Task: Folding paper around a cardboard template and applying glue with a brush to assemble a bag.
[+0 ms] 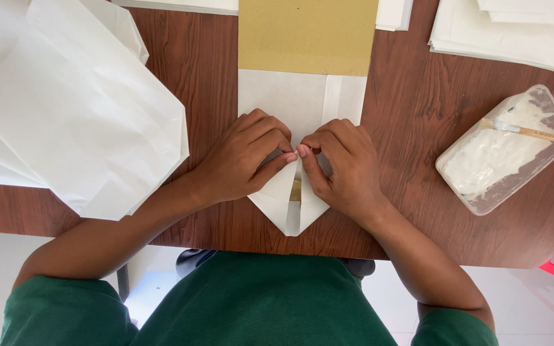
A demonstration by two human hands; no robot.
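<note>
Closest to the camera it's just a green shirt and two bare forearms reaching over the near edge of a dark wood table (411,109). Then the hands: left hand (242,160) and right hand (344,166) sit knuckle to knuckle in the middle, fingers curled down and pressed flat, thumb tips touching each other right on the centre seam of a white folded paper (290,102). Neither hand is really gripping anything, both are pinning the two angled flaps that meet in a point at the table's near edge. A thin tan strip peeks through the gap between the flaps just below the thumbs. Honestly the risky bit looks like that seam: if one thumb pushes harder than the other, the flaps could slide and the point would end up lopsided, and since the tip sits just at the table edge it could bend over it. If there's wet paste under there (can't tell), it might squeeze out and smear. Farther back, a brown cardboard piece (308,35) lies on the far part of the paper. Off to the right sits one clear plastic tub (501,154) of white paste with one brush (533,132) resting across it. On the left there's a loose heap of white sheets (72,102), and another stack of sheets (508,32) at the far right corner; can't count individual sheets in either.
</note>
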